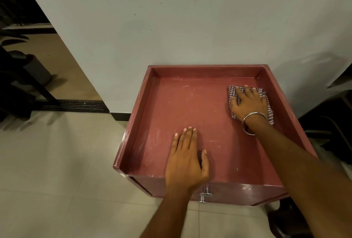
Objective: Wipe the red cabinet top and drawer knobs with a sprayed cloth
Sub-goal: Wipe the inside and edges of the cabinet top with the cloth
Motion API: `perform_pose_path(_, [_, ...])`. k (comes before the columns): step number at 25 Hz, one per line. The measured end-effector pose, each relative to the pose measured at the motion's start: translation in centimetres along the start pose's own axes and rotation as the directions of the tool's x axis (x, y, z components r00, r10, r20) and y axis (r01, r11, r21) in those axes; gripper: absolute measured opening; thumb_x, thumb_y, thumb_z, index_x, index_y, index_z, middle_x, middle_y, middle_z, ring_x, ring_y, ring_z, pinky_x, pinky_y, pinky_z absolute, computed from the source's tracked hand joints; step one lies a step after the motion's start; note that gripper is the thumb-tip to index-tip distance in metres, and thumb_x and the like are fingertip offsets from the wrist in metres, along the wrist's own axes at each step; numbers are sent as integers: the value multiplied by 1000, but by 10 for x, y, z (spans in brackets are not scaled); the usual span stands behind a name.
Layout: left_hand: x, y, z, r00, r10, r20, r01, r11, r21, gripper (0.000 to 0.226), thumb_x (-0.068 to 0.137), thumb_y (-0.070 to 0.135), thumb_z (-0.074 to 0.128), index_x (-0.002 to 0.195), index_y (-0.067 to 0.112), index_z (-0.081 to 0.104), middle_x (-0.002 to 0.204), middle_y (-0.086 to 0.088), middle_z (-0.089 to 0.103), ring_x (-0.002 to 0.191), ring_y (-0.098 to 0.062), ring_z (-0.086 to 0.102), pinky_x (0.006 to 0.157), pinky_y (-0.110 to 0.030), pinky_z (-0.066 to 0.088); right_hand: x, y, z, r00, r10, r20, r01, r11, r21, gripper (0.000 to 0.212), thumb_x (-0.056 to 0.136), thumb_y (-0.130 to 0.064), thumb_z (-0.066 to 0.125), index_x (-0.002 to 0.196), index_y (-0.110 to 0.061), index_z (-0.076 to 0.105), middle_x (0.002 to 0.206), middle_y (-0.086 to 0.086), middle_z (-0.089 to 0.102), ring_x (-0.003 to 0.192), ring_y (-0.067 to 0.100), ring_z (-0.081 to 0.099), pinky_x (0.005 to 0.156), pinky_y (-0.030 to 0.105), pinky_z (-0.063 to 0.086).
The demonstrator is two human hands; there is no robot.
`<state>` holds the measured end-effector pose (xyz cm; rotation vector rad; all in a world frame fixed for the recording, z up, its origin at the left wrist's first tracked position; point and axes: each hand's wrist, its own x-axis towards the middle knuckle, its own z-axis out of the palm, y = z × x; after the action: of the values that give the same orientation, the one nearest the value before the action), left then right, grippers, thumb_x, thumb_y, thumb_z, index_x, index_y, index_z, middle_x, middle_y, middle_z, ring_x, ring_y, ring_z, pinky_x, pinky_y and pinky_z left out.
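Red paint, scuffed with pale scratches, covers the cabinet top (190,104), a shallow tray with raised rims on the left, far and right sides, standing against a pale wall (171,19). The right hand (249,102) lies flat, fingers spread and straight, pressing a checked cloth (267,108) onto the far right part of the top, close to the right rim; a metal bangle (253,121) circles that wrist. The left hand (186,159) rests palm down near the front edge, fingers straight and together, holding nothing. Just below it, on the cabinet's front face, two metal drawer knobs (205,194) stick out, partly hidden by the left wrist. Beige floor tiles (57,171) spread to the left. Dark furniture, perhaps a chair (28,81), stands at the far left.
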<state>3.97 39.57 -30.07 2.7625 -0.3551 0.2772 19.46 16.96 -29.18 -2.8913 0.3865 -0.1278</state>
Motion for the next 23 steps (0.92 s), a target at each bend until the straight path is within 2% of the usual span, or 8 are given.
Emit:
perform_pose_path(5, [-1,-2,2,1000,-4,4,4,1000,-15,66,93,44,29,149,10,29,156,-4,29,147,-13,18,122,-38,13,7,-3,0,996,-88,28,89,996,-12,56,93,-49,30,146,-31,28,158,-2,20,146,21,14,119,48,9])
perform_pose_path(9, [0,-1,1,1000,-2,16,2,1000,-17,67,93,45,26,150,11,26,158,-2,26,147,-12,15,122,-37,11,16,18,-6,999,-41,24,42,999,-30,55,93,-47,30,146,-31,28,158,-1,21,146,21,15,119,47,13])
perform_pose_path(13, [0,0,0,1000,1,5,-1,1000,-11,67,92,44,28,149,10,29,156,-3,30,147,-13,18,119,-35,10,21,-1,-1,999,15,31,-15,1000,-25,58,92,-48,27,147,-29,24,159,-1,17,147,24,10,119,49,7])
perform_pose_path(15, [0,1,-1,1000,3,7,-3,1000,-15,66,92,43,30,148,9,32,155,-4,32,146,-14,20,118,-35,11,24,-11,2,998,-25,59,26,1000,-16,60,92,-51,28,148,-29,22,159,-2,15,147,25,9,119,50,5])
perform_pose_path(19, [1,0,0,1000,0,1,0,1000,-14,66,92,43,32,148,9,32,155,-3,32,146,-13,20,118,-35,10,33,-1,-1,993,-110,47,110,994,-2,59,91,-51,34,146,-29,29,155,2,24,145,24,15,119,50,10])
perform_pose_path(23, [0,1,0,1000,1,12,-1,1000,-30,66,92,44,31,150,11,28,157,-1,29,147,-11,15,119,-35,9,44,18,-3,998,-60,-20,60,998,14,55,92,-46,37,143,-27,36,152,2,33,143,23,23,117,50,15])
